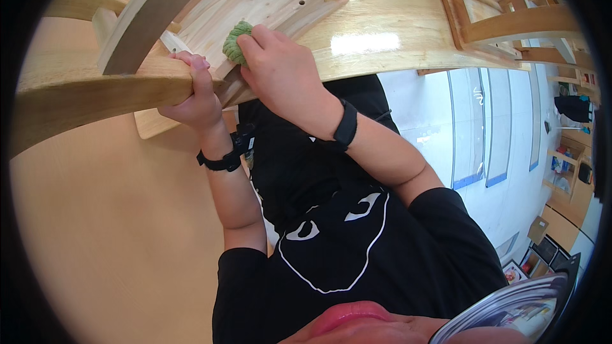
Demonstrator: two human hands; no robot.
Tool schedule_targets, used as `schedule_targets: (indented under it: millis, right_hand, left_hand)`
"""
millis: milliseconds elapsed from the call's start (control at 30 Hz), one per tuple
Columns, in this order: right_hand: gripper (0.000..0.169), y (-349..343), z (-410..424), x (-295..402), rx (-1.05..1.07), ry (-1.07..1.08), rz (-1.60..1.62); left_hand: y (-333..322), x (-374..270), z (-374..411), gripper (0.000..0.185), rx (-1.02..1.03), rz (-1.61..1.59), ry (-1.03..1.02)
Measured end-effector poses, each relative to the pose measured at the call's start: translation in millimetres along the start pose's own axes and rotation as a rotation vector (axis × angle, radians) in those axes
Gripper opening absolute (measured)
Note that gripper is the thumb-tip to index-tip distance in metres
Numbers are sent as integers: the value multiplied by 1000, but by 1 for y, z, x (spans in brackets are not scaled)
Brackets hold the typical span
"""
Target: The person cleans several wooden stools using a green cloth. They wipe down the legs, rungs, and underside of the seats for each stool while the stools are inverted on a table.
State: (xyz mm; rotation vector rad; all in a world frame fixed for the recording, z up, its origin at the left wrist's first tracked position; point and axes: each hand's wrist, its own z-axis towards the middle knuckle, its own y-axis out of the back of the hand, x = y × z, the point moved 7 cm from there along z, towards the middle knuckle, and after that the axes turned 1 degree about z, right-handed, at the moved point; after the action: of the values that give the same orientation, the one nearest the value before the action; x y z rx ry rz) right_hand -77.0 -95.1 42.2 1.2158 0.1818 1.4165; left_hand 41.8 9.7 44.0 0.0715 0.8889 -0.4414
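Observation:
An upturned wooden chair rests on a wooden tabletop (377, 14), with its pale seat underside (220, 9) facing up. My left hand (193, 93) is closed around the end of a thick wooden bar (110, 88) of this chair, at the picture's left. In my right hand (284, 69) is a bunched green cloth (236, 43), pressed against the seat's underside close to a frame rail (291, 14). That rail has a dark screw hole. My right hand hides part of the cloth and of the rail beneath.
Another upturned wooden chair (497, 28) lies on the table at the right. A curved chair part (158, 9) rises beside my left hand. On the pale floor (425, 105) are clear strips (466, 129) with blue ends. Shelves (569, 172) stand along the far right.

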Motion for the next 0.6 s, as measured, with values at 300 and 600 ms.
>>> schedule_targets:
  millis: [300,600]
  right_hand:
    - [25,40,21,-61,-169,-143,-239]
    - [22,42,18,-68,-229,-88,-263]
  left_hand:
    - [0,-1,0,9,5,-43,32]
    - [5,5,0,17,2,-81,5]
